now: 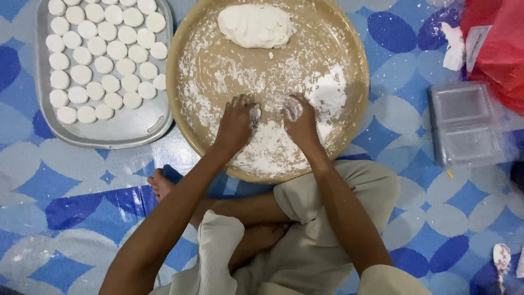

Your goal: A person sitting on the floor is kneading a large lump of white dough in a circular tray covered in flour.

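White flour covers most of the round tan tray [185,117] in front of my crossed legs, and both my hands are down in it near the edge closest to me. My left hand [236,121] is curled, fingers bent inward around a small piece of dough [255,113] that shows at my fingertips; my right hand [302,123] is curled the same way around another small pale piece [293,107], just beside the first. How tightly either grip closes I cannot tell, since the backs of my hands cover most of it. The big lump of dough [255,25] lies at the far side of the tray, well apart from my hands. To do this shaping well, I judge I should keep the pieces rolling in the loose flour so they do not stick, press evenly, and match them to the flat round discs [103,54] already lined up in rows on the rectangular metal tray [123,131] to my left, which has bare room at its near edge. To my right, on the blue patterned floor mat [415,229], lies a stack of clear rectangular plastic boxes [464,123], empty as far as I can see. Beyond them, at the far right corner, is a red plastic bag [499,49] with a small pale label on it, and a crumpled white scrap [453,49] beside it.
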